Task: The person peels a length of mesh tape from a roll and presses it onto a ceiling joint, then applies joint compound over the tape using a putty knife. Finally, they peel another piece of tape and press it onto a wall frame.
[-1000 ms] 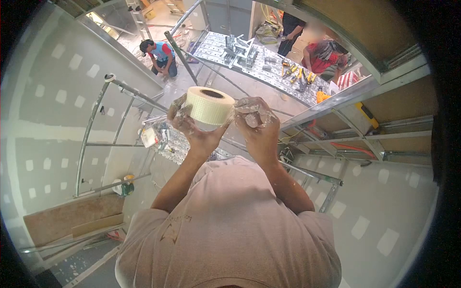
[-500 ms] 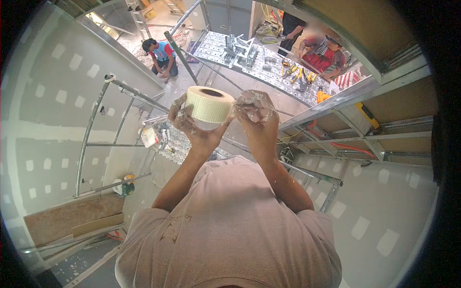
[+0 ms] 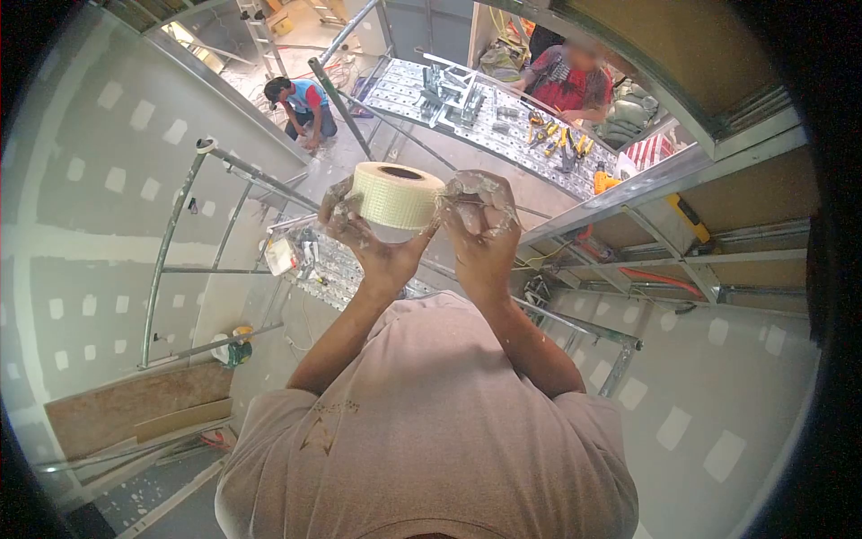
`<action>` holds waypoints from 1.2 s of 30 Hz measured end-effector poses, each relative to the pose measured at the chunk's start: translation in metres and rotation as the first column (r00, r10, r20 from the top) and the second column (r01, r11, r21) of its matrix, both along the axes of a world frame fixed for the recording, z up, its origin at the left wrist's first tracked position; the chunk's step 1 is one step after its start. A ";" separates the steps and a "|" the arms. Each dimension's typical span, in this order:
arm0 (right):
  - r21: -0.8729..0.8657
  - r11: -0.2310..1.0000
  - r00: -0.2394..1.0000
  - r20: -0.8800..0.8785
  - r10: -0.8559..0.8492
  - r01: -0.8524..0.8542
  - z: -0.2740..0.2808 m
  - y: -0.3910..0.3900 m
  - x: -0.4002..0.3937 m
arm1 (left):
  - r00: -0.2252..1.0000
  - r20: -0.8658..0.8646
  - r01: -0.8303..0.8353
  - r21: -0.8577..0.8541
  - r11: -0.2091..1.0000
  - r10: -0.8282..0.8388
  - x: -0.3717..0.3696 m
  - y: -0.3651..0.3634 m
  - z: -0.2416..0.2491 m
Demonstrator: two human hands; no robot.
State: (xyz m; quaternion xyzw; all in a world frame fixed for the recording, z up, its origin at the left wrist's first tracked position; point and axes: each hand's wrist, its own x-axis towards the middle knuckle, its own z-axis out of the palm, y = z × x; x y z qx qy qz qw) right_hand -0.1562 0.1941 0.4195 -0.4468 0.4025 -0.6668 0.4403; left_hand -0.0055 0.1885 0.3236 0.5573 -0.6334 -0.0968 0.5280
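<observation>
A roll of pale yellow mesh tape (image 3: pixel 395 199) is held up in front of my chest, its dark core facing upward. My left hand (image 3: pixel 373 247) grips it from below and the left, thumb on the near right side and fingers around the far left. My right hand (image 3: pixel 485 220) is closed at the roll's right edge, thumb and fingertips pinched together against the tape there. Whether a loose tape end lies between them is too small to make out. Whitish compound is smeared over both hands.
Scaffold rails (image 3: pixel 242 166) stand at the left, and a perforated metal platform (image 3: pixel 409 85) ahead carries metal brackets (image 3: pixel 449 94), yellow hand tools (image 3: pixel 557 144) and a drill (image 3: pixel 606 181). One person (image 3: pixel 305 108) crouches on the floor; another (image 3: pixel 570 85) is beyond the platform. Wall framing (image 3: pixel 664 242) runs along the right.
Both hands and the tape roll have shifted slightly right. The person beyond the platform has come more upright and moved left; the standing person behind is now mostly hidden.
</observation>
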 end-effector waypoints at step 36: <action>0.005 0.998 0.997 0.032 0.070 -0.070 0.027 0.019 -0.007 | 0.861 -0.490 0.275 0.229 0.934 -0.134 -0.013 0.021 0.028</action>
